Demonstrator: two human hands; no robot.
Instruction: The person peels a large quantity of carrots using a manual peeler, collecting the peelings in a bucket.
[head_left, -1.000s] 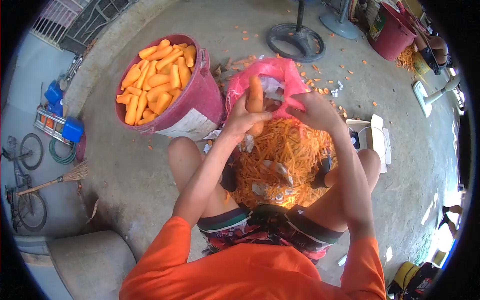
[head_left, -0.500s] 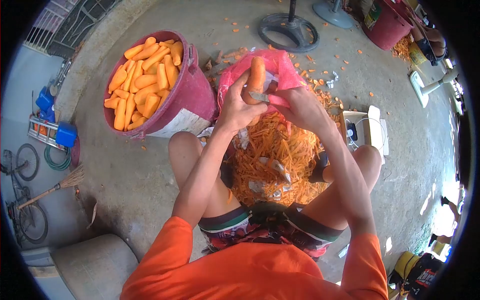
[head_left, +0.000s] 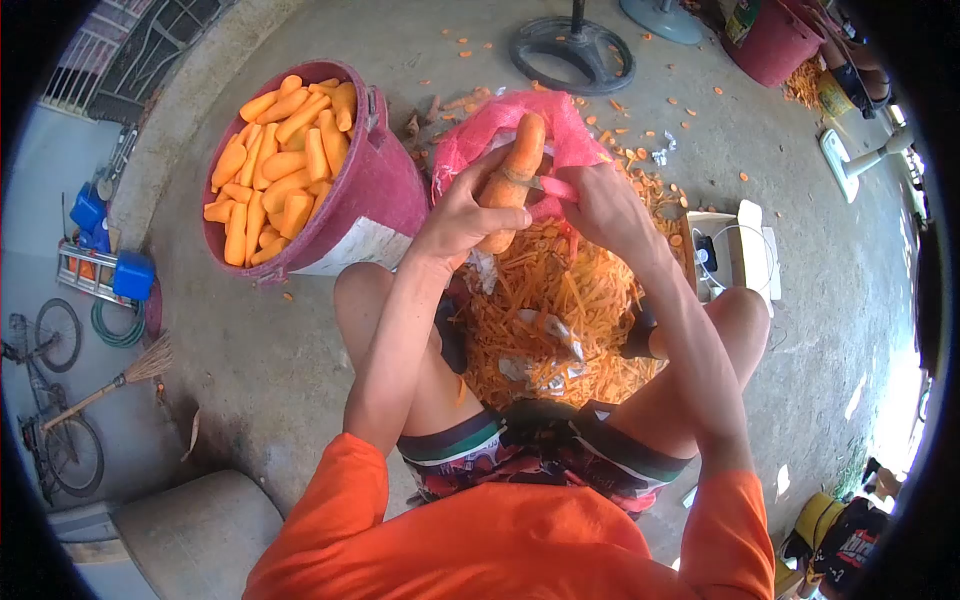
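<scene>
My left hand point(head_left: 462, 218) is closed around a large carrot point(head_left: 524, 150), which points up and slightly right. In my right hand point(head_left: 605, 212) is a peeler point(head_left: 556, 187) with a pink handle, its metal blade lying against the carrot's side. Behind both hands a pink mesh sack point(head_left: 475, 135) stands with its mouth spread. Below them, between my legs, rises a heap of orange carrot peelings point(head_left: 560, 290) with bits of whitish paper in it. To the left, a tilted magenta tub point(head_left: 375, 200) is full of peeled carrots point(head_left: 285, 165).
A round black stand base point(head_left: 572, 55) rests on the floor ahead, with carrot slices scattered around it. Right of my knee sits an open white box point(head_left: 745, 250) with a cable. Another tub point(head_left: 775, 45) and a person's legs point(head_left: 870, 80) show at upper right. A broom point(head_left: 110, 385) lies left.
The carrot has tilted to the right and its lower end now shows below my left thumb. The peeler blade has shifted slightly up along it. The view has moved a little.
</scene>
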